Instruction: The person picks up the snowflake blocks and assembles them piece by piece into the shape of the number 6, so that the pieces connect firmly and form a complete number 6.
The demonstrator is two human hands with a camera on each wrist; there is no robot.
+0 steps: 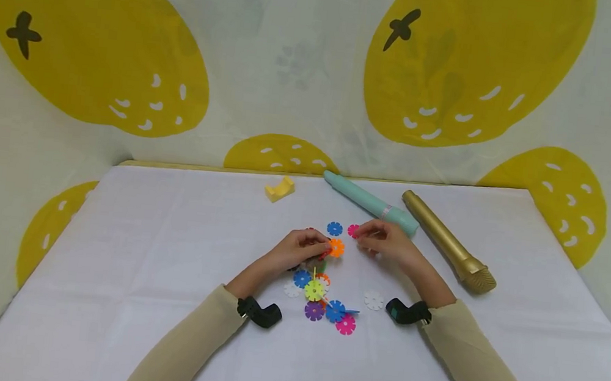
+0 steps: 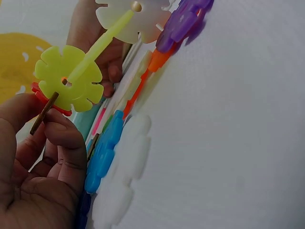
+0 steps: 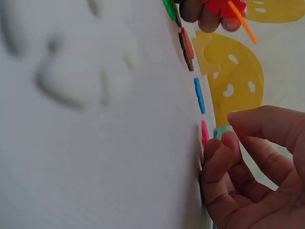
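White cloth, matte and faintly creased, covered the table, the widest thing in sight. Across its far side lay a gold microphone with a meshed head, and near it a smooth turquoise tube with a patterned band.

Above the middle, the left hand pinched a red disc between thumb and finger; an orange disc stood crosswise at its edge, so that pair looked already joined. The right hand had its thumb and forefinger apart, the other fingers loosely curled, and no piece showed in it. Its fingertips were beside a pink disc; whether they touched it could not be told.

Well apart on the far left sat a yellow block, its top scooped into a curve.

Smallest were the thin plastic discs, flower-shaped, with slotted rims and a central hole. Work on them seemed only part done. In the cluster nearer the person, a yellow-green disc bore a yellow piece on edge, apparently slotted in; overlaps hid whether the purple disc was attached. Still loose, by the look of it, were a blue disc and a translucent white disc.
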